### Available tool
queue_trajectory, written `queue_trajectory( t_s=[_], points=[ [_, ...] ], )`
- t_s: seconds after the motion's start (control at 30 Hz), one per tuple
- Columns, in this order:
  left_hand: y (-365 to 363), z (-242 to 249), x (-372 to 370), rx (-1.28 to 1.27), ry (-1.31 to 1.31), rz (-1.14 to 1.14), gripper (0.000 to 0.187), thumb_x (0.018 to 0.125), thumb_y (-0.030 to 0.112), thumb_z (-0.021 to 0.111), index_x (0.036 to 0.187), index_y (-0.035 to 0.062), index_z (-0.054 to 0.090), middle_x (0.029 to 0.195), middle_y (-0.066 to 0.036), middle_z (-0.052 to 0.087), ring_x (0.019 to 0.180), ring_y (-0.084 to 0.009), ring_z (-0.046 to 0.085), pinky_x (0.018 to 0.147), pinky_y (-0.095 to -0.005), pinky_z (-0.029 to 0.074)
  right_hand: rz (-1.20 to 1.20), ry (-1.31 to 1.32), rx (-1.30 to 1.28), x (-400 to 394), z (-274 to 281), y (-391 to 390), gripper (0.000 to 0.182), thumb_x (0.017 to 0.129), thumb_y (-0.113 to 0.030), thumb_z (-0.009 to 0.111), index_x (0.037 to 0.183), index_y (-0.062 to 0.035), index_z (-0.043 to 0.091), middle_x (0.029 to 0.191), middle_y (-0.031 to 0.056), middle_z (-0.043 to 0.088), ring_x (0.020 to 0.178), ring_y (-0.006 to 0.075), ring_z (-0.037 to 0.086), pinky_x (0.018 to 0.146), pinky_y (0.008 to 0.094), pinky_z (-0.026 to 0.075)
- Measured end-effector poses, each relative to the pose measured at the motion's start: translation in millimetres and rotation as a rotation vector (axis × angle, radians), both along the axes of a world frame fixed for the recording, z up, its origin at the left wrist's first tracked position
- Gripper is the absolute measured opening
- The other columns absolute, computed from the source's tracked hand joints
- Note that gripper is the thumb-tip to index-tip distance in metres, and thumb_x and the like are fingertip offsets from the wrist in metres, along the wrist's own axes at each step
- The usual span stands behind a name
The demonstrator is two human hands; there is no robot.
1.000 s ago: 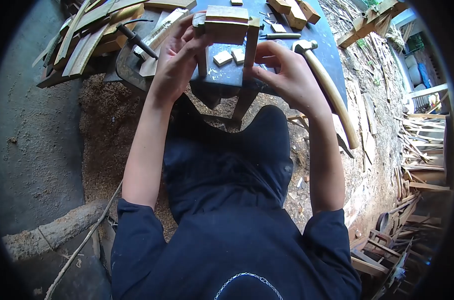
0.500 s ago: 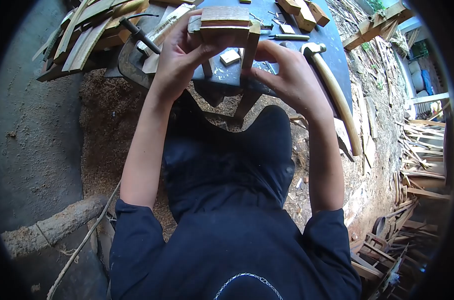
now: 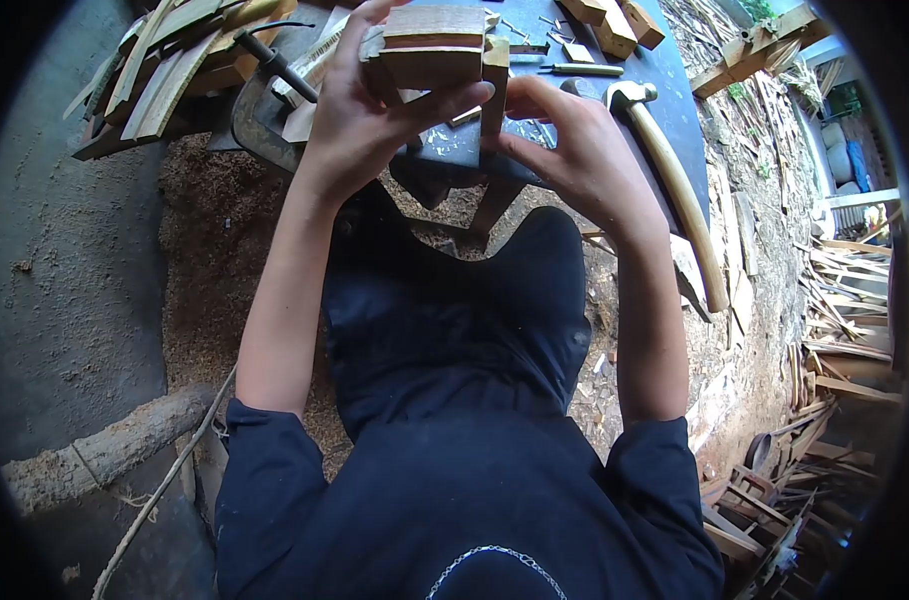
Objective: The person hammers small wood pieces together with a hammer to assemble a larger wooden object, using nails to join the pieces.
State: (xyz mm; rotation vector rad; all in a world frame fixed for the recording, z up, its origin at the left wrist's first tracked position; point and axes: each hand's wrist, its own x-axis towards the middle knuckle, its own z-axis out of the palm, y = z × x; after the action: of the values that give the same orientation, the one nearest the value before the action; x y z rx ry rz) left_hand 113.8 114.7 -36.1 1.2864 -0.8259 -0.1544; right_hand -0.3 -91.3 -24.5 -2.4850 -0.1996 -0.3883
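Observation:
My left hand point(image 3: 349, 135) grips a small wooden assembly point(image 3: 432, 65) made of stacked blocks, its thumb laid along the near side and its fingers behind. A narrow upright wooden strip point(image 3: 494, 90) stands at the assembly's right side. Curled around that strip, the thumb and fingers of my right hand point(image 3: 579, 145) pinch it from the right. The piece is held above the near edge of a dark worktable point(image 3: 454, 148). Whether the strip is fixed to the blocks cannot be seen.
A claw hammer point(image 3: 669, 165) lies to the right, its handle overhanging the table. Beyond my hands are a dark slim tool point(image 3: 584, 70), loose nails point(image 3: 549, 22) and wood blocks point(image 3: 614, 30). Wood offcuts point(image 3: 179, 80) pile up at left beside a metal bar point(image 3: 279, 68).
My left hand has shifted the wooden assembly slightly left and tilted it, its thumb now stretched towards the strip. The pale block on the table is mostly covered. My right hand has barely moved.

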Motion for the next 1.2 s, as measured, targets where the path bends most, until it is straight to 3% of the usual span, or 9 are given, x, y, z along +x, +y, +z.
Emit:
queue_trajectory(
  t_s=[0.2,0.5,0.6,0.7,0.8,1.0,1.1,1.2],
  points=[
    [-0.4,4.8,-0.1,0.061,-0.011,-0.021,0.096,0.078,0.002,0.095,0.156,0.0051,0.039,0.124,-0.005,0.068,0.115,-0.0143,0.068,0.097,-0.0299,0.059,0.004,0.005,0.009,-2.2,-1.8,-1.6,0.036,0.091,-0.017,0.077,0.122,-0.0032,0.066,0.116,0.0198,0.077,0.111,0.0389,0.073,0.095,0.0466,0.057],
    [0.1,4.9,5.1,0.066,-0.078,-0.001,0.105,0.072,0.012,0.101,0.156,0.0053,0.037,0.121,-0.007,0.067,0.113,-0.0157,0.068,0.096,-0.0319,0.060,0.019,-0.008,0.038,-4.1,-3.0,-0.5,0.039,0.091,-0.015,0.077,0.126,-0.0036,0.064,0.116,0.0188,0.076,0.112,0.0371,0.074,0.094,0.0468,0.057],
    [0.8,8.1,4.9,-0.043,-0.101,-0.062,0.100,0.074,0.011,0.099,0.154,0.0052,0.041,0.121,-0.007,0.067,0.112,-0.0159,0.068,0.097,-0.0327,0.060,0.007,-0.002,0.050,-5.8,-2.9,0.8,0.039,0.091,-0.014,0.077,0.127,-0.0041,0.064,0.117,0.0189,0.076,0.112,0.0372,0.073,0.094,0.0471,0.057],
    [7.4,17.4,8.2,0.108,-0.242,-0.022,0.093,0.075,0.010,0.098,0.151,0.0038,0.046,0.122,-0.008,0.067,0.114,-0.0160,0.068,0.098,-0.0326,0.059,-0.001,0.009,0.041,-6.5,-1.6,1.6,0.039,0.091,-0.013,0.077,0.127,-0.0046,0.064,0.117,0.0190,0.076,0.113,0.0371,0.073,0.095,0.0474,0.057],
    [9.0,17.6,11.7,0.087,-0.194,-0.099,0.081,0.076,0.009,0.097,0.144,0.0013,0.055,0.122,-0.009,0.069,0.114,-0.0166,0.069,0.099,-0.0323,0.058,0.000,0.006,0.054,-6.3,-2.6,1.6,0.038,0.092,-0.014,0.077,0.127,-0.0049,0.064,0.116,0.0188,0.076,0.113,0.0375,0.073,0.095,0.0475,0.057],
    [10.5,47.4,17.1,0.229,-0.611,-0.047,0.053,0.077,0.008,0.094,0.123,-0.0031,0.069,0.113,-0.010,0.073,0.105,-0.0173,0.071,0.095,-0.0309,0.058,0.008,0.000,0.038,-6.9,-1.8,0.2,0.037,0.092,-0.016,0.076,0.126,-0.0037,0.064,0.112,0.0214,0.077,0.111,0.0389,0.073,0.094,0.0478,0.056],
    [9.4,62.7,12.0,0.299,-0.607,-0.038,0.048,0.078,0.009,0.092,0.119,-0.0037,0.071,0.106,-0.012,0.074,0.101,-0.0172,0.072,0.090,-0.0306,0.058,0.009,0.000,0.041,-6.7,-1.8,-0.6,0.036,0.092,-0.016,0.076,0.124,-0.0028,0.065,0.111,0.0226,0.077,0.110,0.0395,0.073,0.094,0.0477,0.056],
    [8.3,72.3,15.5,0.422,-0.776,-0.025,0.047,0.080,0.014,0.090,0.119,-0.0038,0.071,0.098,-0.014,0.073,0.094,-0.0179,0.073,0.083,-0.0311,0.057,-0.007,0.012,0.033,-7.2,0.5,0.8,0.035,0.092,-0.016,0.075,0.123,-0.0022,0.065,0.112,0.0222,0.076,0.110,0.0401,0.072,0.094,0.0474,0.056]
  ],
)
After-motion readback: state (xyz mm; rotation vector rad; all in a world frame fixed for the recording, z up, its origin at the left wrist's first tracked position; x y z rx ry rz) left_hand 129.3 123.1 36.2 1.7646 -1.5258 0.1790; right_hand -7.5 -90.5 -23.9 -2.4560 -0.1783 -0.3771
